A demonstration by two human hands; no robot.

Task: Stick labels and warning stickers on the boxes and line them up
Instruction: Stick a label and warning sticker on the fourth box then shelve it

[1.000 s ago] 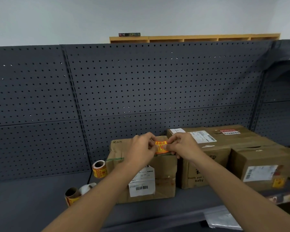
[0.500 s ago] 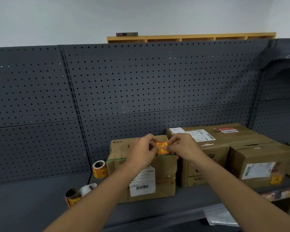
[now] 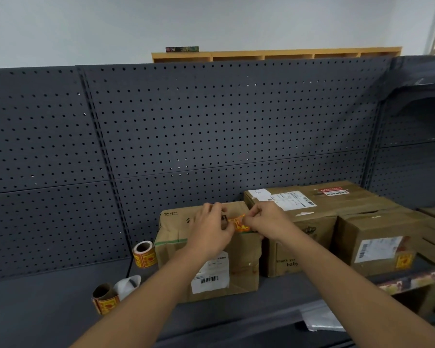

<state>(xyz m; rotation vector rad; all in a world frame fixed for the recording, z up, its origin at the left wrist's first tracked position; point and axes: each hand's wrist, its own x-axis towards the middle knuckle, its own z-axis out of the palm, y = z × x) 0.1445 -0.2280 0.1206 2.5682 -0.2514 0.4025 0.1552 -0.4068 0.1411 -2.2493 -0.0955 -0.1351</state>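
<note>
a dark grey shelf [image 3: 48,305] runs across the view in front of a grey pegboard wall [image 3: 211,126]. at the far left of the shelf, near the front, a nearly used-up sticker roll [image 3: 105,298] lies beside a small white roll [image 3: 128,285]. further back, just left of the boxes, a fuller roll of orange warning stickers [image 3: 144,254] stands near the pegboard. next comes a worn cardboard box [image 3: 244,267] with a white barcode label [image 3: 210,275] on its front face. both bare forearms reach in from below and meet over the top front edge of this box. the left hand [image 3: 211,229] is curled, fingertips pinched on the left end of an orange warning sticker [image 3: 238,223]. the right hand [image 3: 268,219] pinches the sticker's right end with thumb and forefinger. the sticker sits between the two hands, at the box's top edge; whether it already touches the cardboard cannot be told. to the right stands a larger box [image 3: 299,247] with a white shipping label [image 3: 293,200] on top, touching the first box. further right a third box [image 3: 377,237] carries a white label and an orange sticker [image 3: 404,261] on its front.
</note>
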